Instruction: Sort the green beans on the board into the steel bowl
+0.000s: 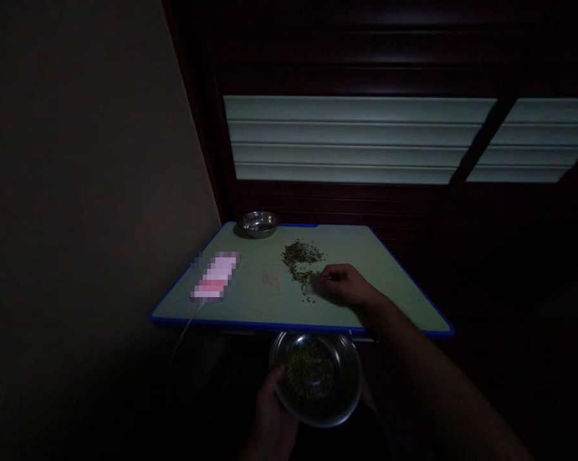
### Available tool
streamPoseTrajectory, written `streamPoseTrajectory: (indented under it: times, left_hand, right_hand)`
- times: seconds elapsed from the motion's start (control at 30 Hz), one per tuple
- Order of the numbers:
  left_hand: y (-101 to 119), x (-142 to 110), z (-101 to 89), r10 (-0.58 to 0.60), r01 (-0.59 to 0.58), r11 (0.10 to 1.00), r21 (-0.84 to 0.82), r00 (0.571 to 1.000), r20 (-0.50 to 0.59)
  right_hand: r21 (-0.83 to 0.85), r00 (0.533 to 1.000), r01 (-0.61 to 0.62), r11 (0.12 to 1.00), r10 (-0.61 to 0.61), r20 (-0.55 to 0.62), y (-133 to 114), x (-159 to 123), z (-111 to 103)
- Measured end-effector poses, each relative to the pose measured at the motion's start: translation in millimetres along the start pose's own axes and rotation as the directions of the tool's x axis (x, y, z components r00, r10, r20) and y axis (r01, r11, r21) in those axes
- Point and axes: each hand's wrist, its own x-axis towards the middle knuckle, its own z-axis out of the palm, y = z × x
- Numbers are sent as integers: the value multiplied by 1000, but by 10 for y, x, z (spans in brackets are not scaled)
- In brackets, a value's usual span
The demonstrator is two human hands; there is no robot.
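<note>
My left hand (274,410) grips the left rim of a large steel bowl (349,365), held below the table's front edge. A mass of small greenish seeds (308,371) lies in it. Above the table, my right hand (344,283) is closed in a pinch; whatever is between its fingertips, if anything, is too small and dark to name. Just left of those fingertips, a trail of loose seeds (298,274) runs over the tabletop from a larger scattered pile (301,251) farther back.
The pale green table (250,307) has a blue edge. At its back left stands a smaller steel bowl (258,225). A phone (216,275), blurred out, lies on the left with a white cable (185,333) hanging off the front. A wall (101,160) rises at the left.
</note>
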Motion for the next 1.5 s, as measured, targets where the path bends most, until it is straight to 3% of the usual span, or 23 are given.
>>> streamPoseTrajectory:
  times: [0.7, 0.97, 1.17, 1.5]
  left_hand:
    - [-12, 6, 7, 9, -9, 1000, 1, 1000, -17]
    - [-6, 23, -9, 10, -9, 1000, -13, 1000, 15]
    - [4, -5, 15, 9, -9, 1000, 1, 999, -35]
    - [-2, 8, 3, 1, -1, 1000, -3, 1000, -20]
  right_hand:
    - [102, 990, -52, 993, 38, 138, -138, -12, 59]
    - [66, 998, -56, 996, 55, 13, -62, -11, 15]
    - [53, 995, -93, 994, 90, 45, -105, -48, -49]
    - [83, 991, -110, 990, 103, 89, -111, -55, -23]
